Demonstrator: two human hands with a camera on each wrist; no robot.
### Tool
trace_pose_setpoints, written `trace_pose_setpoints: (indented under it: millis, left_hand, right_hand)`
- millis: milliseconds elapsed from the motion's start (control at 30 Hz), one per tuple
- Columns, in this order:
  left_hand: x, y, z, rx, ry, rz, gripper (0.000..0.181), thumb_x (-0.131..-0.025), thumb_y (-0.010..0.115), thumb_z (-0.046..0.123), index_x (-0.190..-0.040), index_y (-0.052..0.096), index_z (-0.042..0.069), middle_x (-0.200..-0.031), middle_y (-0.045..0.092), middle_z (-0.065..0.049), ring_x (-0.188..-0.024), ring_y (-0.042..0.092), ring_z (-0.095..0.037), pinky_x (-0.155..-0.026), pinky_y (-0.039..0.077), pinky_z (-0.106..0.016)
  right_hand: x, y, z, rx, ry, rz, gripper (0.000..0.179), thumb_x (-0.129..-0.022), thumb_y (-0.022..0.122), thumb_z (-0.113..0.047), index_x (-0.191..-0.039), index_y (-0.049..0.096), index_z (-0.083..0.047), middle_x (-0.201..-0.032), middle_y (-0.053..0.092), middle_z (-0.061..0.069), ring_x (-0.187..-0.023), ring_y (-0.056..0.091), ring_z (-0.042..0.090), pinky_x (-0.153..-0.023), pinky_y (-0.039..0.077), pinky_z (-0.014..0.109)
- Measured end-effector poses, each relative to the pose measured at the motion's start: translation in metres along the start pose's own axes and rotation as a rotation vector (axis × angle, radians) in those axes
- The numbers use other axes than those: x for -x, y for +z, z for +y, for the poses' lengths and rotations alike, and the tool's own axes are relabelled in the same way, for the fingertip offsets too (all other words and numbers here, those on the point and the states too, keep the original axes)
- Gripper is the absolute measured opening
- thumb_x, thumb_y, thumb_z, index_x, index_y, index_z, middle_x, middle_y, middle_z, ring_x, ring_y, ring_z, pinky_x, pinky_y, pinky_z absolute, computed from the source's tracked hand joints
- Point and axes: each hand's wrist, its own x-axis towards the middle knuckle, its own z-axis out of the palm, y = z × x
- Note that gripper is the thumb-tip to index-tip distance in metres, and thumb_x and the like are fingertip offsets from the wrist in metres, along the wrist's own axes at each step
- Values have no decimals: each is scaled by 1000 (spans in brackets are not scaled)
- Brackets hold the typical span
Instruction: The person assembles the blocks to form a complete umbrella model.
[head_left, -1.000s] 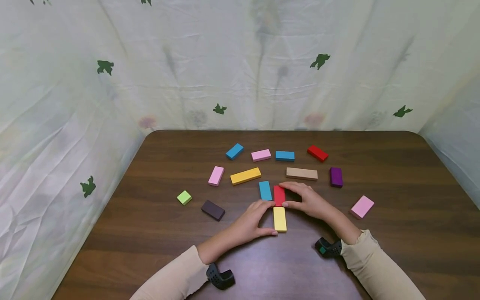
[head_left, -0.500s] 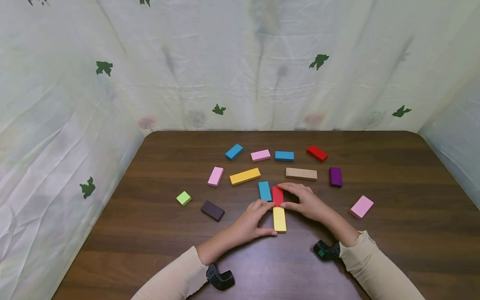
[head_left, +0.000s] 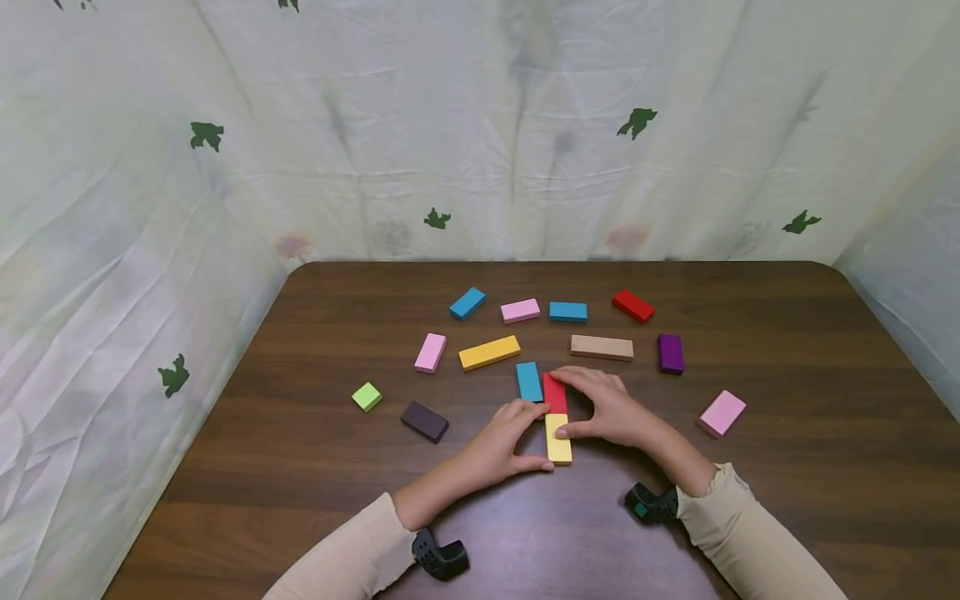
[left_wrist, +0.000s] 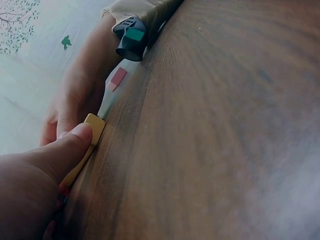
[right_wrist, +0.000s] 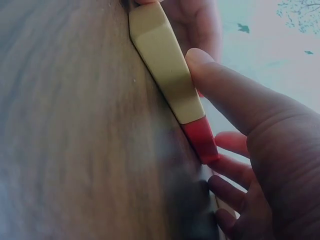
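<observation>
In the head view, a pale yellow block [head_left: 558, 450] and a red block [head_left: 553, 394] lie end to end in a line. My left hand [head_left: 498, 446] pinches the yellow block lengthwise, thumb at its near end and fingertips by the seam. My right hand [head_left: 611, 408] curls its fingers at the red block's far end while its thumb rests on the yellow block. The right wrist view shows that thumb [right_wrist: 200, 62] against the yellow block's edge. A blue block [head_left: 528, 382] lies just left of the red one, with a narrow gap between.
Farther back on the brown table [head_left: 300, 500] lie loose blocks, among them a long yellow block [head_left: 490, 353], a tan block [head_left: 602, 347] and a purple block [head_left: 671, 354]. A dark block [head_left: 425, 422] and a green block [head_left: 367, 397] are left; a pink block [head_left: 722, 413] is right.
My right thumb has moved from the red block's near right edge toward me onto the yellow block. The left hand and the blocks look nearly unchanged.
</observation>
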Motion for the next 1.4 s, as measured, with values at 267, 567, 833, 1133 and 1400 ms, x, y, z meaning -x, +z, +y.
trace_pose_setpoints:
  millis: [267,567,833,1133,1400]
  left_hand:
    - [0,0,0,10,-2,-12,72,-75,69,43,-132,42,9,-118,45,-4,-108,42,-16,-90,38,-31]
    - [0,-1,-2,5,38,-9,71,-74,70,44,-130,43,8,-119,46,-4,-110,41,-17,-92,36,-32]
    - [1,1,-4,-6,74,-9,71,-72,70,47,-127,44,8,-120,47,-3,-112,41,-17,-95,34,-33]
    - [2,0,-4,-32,57,-22,71,-71,71,49,-124,45,10,-119,47,-1,-113,40,-14,-96,32,-33]
    - [2,0,-2,-27,57,-30,71,-72,70,49,-125,45,9,-120,47,-1,-114,39,-14,-97,31,-34]
  right_hand:
    - [1,0,-1,-17,8,-5,81,-69,68,-56,-133,42,-16,-134,42,5,-124,33,24,-96,17,53]
    - [1,0,-2,-31,15,-8,78,-68,71,-53,-131,43,-17,-131,43,3,-122,34,22,-97,17,52]
    - [1,1,-2,-37,-16,-7,77,-65,73,-52,-128,45,-17,-126,46,-1,-118,37,17,-95,18,49]
    - [0,2,-3,-31,-53,-14,79,-64,73,-54,-127,44,-16,-124,46,-3,-117,38,15,-94,19,48]
    - [5,3,-1,-36,-68,-12,78,-67,72,-52,-130,42,-16,-130,42,1,-121,35,20,-95,17,52]
